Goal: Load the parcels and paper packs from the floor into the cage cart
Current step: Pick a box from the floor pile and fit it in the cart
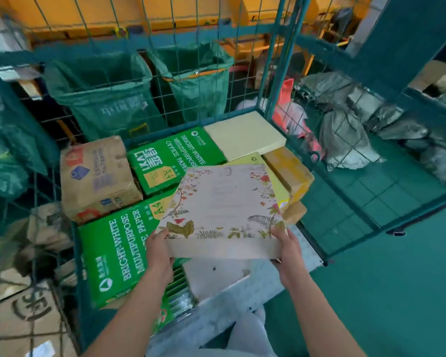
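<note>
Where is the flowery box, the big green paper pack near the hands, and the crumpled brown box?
flowery box (224, 202), head view, middle of its printed lid.
green paper pack (116, 256), head view, on its white lettering.
crumpled brown box (98, 176), head view, middle of its top face.

Two big green bags (106, 99) hang open behind the wire wall at the back. Grey plastic bags (345, 135) and something red (286, 104) lie in a heap on the right, past the wire. Yellow machines (139, 11) stand far behind, and the floor (397, 292) is green.
</note>
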A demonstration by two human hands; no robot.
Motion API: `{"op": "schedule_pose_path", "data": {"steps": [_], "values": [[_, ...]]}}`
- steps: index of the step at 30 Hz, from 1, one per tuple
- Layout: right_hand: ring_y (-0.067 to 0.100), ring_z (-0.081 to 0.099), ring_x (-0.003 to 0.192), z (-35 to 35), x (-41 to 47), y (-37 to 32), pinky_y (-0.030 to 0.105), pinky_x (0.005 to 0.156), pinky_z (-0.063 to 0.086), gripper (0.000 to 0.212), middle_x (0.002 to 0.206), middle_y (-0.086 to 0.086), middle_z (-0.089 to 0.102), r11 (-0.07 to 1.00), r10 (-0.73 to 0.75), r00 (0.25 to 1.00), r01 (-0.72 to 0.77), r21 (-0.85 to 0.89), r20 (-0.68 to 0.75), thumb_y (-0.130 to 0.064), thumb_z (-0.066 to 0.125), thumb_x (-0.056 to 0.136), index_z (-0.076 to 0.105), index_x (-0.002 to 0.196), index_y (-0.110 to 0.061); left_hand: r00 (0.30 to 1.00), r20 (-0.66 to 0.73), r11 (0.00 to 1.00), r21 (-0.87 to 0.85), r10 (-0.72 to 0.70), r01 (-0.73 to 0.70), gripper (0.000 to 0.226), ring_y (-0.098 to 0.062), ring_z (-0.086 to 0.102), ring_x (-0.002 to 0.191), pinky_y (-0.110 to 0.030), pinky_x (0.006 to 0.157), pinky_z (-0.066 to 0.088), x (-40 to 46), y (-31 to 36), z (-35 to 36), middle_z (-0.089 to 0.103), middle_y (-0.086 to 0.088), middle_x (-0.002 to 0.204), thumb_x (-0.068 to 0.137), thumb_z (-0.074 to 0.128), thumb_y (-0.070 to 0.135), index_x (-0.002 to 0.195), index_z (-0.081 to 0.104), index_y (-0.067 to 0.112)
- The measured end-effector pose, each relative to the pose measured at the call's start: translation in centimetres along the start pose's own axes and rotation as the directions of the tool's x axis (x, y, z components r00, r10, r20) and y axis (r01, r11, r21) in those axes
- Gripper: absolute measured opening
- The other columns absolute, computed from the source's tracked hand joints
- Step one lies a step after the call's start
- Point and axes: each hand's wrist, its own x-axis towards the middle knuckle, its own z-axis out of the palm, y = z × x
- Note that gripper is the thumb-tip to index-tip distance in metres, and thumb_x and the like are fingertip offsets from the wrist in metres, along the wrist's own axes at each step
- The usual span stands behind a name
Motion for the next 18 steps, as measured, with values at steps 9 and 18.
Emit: {"op": "schedule_pose_path", "data": {"steps": [9,18], "values": [[0.026,0.058,0.121,-1.1,12.3,-8.5,0.053,0.105,0.050,0.084,0.133,0.001,0.059,0.997,-0.008,0.997,0.015,-0.080,0.079,-0.052,0.079,0.063,0.052,0.141,-0.037,0.995,-0.101,0.993,-0.112,0.025,-0.037,0.052,-0.025,0.055,0.112,-0.039,0.087,0.046,3.6,-1.5,11.3,0.056,-0.008,0.140,0.101,0.058,0.023,0.150,0.042,0.028],[0.029,0.055,0.124,-3.7,26.1,-17.1,0.054,0.107,0.048,0.063,0.135,0.005,0.058,0.978,0.092,0.987,-0.065,-0.198,0.130,-0.037,0.075,0.088,0.048,0.146,-0.031,0.967,-0.255,0.979,-0.200,-0.021,-0.031,0.053,-0.028,0.056,0.112,-0.037,0.080,0.046,4.0,-3.1,24.0,0.052,-0.011,0.147,0.102,0.060,0.027,0.151,0.041,0.033]]}}
